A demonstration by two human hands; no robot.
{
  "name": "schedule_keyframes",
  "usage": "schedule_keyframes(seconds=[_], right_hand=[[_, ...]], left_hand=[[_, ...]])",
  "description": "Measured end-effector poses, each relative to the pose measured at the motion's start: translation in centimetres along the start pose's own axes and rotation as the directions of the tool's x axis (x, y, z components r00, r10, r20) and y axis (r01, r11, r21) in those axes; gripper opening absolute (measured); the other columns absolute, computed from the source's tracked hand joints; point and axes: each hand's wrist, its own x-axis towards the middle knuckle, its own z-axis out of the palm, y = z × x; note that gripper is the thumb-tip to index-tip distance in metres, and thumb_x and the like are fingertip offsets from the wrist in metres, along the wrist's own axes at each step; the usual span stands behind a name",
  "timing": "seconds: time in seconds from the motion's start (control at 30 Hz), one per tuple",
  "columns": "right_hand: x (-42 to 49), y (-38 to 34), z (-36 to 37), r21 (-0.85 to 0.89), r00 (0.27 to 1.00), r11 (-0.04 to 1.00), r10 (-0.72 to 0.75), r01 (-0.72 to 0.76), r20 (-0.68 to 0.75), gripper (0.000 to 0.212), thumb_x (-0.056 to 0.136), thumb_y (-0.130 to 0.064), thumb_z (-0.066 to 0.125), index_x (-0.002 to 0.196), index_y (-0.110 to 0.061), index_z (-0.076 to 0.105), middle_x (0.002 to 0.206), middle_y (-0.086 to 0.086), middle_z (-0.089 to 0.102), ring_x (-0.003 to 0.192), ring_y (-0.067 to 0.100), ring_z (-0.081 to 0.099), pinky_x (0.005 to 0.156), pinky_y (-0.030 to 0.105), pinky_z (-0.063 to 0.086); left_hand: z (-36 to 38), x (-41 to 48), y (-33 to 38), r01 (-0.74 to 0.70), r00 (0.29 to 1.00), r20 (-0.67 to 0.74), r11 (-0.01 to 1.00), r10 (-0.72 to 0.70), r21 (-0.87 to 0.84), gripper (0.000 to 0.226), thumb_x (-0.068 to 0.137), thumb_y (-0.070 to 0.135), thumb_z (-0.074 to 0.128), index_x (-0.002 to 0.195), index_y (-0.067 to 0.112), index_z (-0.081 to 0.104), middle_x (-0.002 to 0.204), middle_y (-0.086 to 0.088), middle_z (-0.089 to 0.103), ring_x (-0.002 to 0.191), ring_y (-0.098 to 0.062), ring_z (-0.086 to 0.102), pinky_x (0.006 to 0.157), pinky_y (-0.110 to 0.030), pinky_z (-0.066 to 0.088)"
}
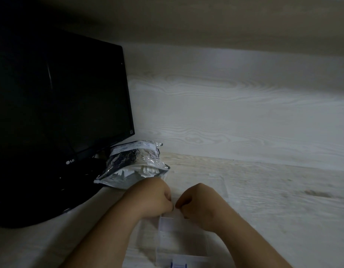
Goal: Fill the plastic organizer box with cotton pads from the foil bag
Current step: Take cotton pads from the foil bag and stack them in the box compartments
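Closely paired, left hand [150, 197] and right hand [201, 205], fingers curled over clear organizer box [179, 241], hold unclear, foil bag [126, 165] behind.

The clear box [183, 240] is faint and blurred, its far part under both hands, its near end cut by the bottom edge. The left hand [153, 198] and right hand [200, 204] hide their fingertips; what they grip cannot be told. Print on the bag [132, 163] is unreadable. The monitor [60, 93] runs off left.
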Motion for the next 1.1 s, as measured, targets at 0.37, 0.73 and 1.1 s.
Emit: schedule_keyframes(seconds=[0.37,0.73,1.1], right_hand=[[-1.0,0.7,-0.7,0.010,0.994,0.999,-0.041,0.042,-0.096,0.030,0.087,-0.013,0.055,0.096,-0.032,0.076,0.096,-0.009,0.071,0.088,0.008,0.066,0.081,0.022,0.054],[-1.0,0.8,-0.4,-0.021,0.991,0.997,-0.078,0.076,-0.113,0.026,0.089,-0.018,0.055,0.098,-0.031,0.076,0.104,-0.010,0.072,0.094,0.006,0.065,0.085,0.020,0.052],[-0.7,0.9,-0.3,-0.028,0.989,0.996,-0.085,0.082,-0.123,0.023,0.090,-0.022,0.056,0.099,-0.032,0.075,0.105,-0.010,0.072,0.095,0.008,0.066,0.088,0.025,0.054]], left_hand=[[0.0,1.9,-3.1,0.200,0.891,-0.393,0.974,-0.226,-0.106,0.030,0.078,0.011,0.058,0.050,0.008,0.046,0.074,-0.011,0.058,0.081,-0.034,0.063,0.055,-0.029,0.029],[1.4,3.2,-4.0,0.287,0.918,-0.266,0.955,-0.296,-0.072,0.016,0.077,0.005,0.053,0.085,0.005,0.068,0.097,-0.014,0.067,0.096,-0.030,0.063,0.073,-0.027,0.046],[1.3,3.0,-3.5,0.253,0.901,-0.340,0.963,-0.268,-0.089,0.024,0.078,0.006,0.057,0.093,0.016,0.072,0.104,-0.008,0.067,0.101,-0.028,0.063,0.080,-0.028,0.050]])
